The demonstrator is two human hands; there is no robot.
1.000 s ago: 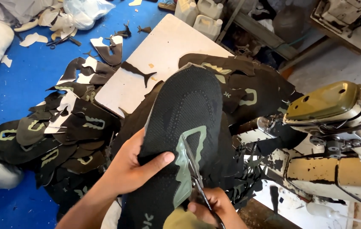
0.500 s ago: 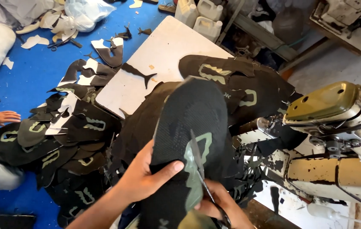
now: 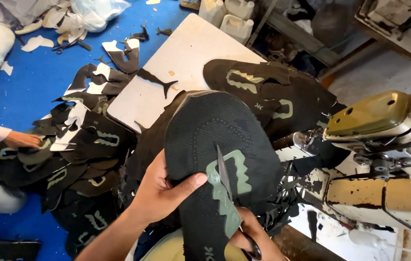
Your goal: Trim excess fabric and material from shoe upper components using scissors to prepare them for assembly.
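Blue floor [image 3: 36, 87] around a cluttered workbench, littered with cut scraps. Centre of view: a black knit shoe upper [image 3: 215, 145] with a grey-green overlay, held up above the bench. Left hand [image 3: 159, 193] grips its left edge, thumb pressed across the face and fingers curled behind, likely to keep the fabric taut. Right hand [image 3: 254, 239] closes around scissors [image 3: 225, 176], blades lying along the overlay's edge; whether they are parted cannot be told. Behind, more black uppers [image 3: 273, 92] lie on a white board [image 3: 181, 72]. Right, an olive-topped sewing machine [image 3: 374, 116]. Far left, another person's hand [image 3: 22, 140] rests on a heap of cut pieces [image 3: 80, 159].
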